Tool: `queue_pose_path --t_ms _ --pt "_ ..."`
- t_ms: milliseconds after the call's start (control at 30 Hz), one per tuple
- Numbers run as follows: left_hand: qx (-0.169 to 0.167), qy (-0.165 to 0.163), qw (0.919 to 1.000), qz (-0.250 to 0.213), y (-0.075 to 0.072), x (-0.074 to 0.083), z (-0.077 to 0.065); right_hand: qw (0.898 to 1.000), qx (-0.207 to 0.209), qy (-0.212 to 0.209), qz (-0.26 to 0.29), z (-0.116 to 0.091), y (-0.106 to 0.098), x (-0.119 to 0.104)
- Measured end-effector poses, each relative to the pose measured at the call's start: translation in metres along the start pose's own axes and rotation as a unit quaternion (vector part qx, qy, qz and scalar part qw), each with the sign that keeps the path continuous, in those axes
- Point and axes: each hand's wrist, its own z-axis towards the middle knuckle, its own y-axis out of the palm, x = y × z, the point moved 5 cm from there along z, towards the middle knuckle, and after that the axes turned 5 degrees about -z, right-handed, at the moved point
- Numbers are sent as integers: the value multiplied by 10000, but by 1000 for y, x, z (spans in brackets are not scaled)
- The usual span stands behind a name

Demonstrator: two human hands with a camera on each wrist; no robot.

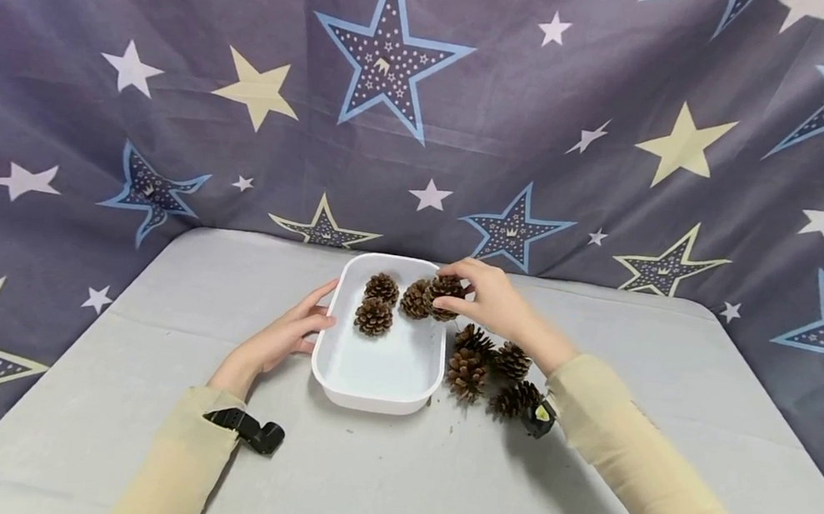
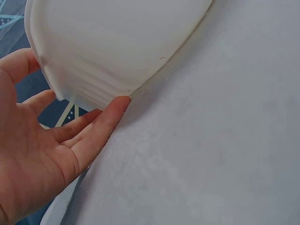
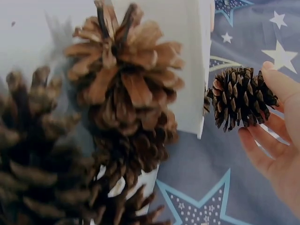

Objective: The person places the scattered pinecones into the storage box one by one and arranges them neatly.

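Observation:
My right hand (image 1: 489,299) pinches a brown pine cone (image 1: 447,298) between thumb and fingers, above the right edge of a white rectangular tray (image 1: 385,371). The right wrist view shows this held pine cone (image 3: 241,98) at the fingertips of the right hand (image 3: 286,136). Three more pine cones (image 1: 373,317) are in the tray's far half, one of them (image 1: 417,299) partly behind the held cone. My left hand (image 1: 283,331) touches the tray's outer left side with spread, fairly straight fingers, seen closer in the left wrist view against the tray wall (image 2: 93,70).
Several loose pine cones (image 1: 466,373) lie on the grey-covered table (image 1: 432,494) just right of the tray, under the right forearm. They loom large in the right wrist view. A star-patterned cloth (image 1: 452,161) hangs behind the table. Small dark crumbs dot the surface.

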Motion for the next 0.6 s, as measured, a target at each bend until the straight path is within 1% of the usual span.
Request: queue_pose_path --t_ms 133,300,433,600 --pt "-16 -7 10000 -9 0 0 0 9998 -79 -150 51 3 9 -6" --pt "-3 -10 10000 9 0 -1 1 9988 -75 -471 63 7 19 -14" --pt "11 -24 10000 11 0 -2 2 9978 -139 -651 28 8 27 -20" --pt "-2 -2 10000 15 0 -1 2 9975 -370 -563 -216 9 37 -21"
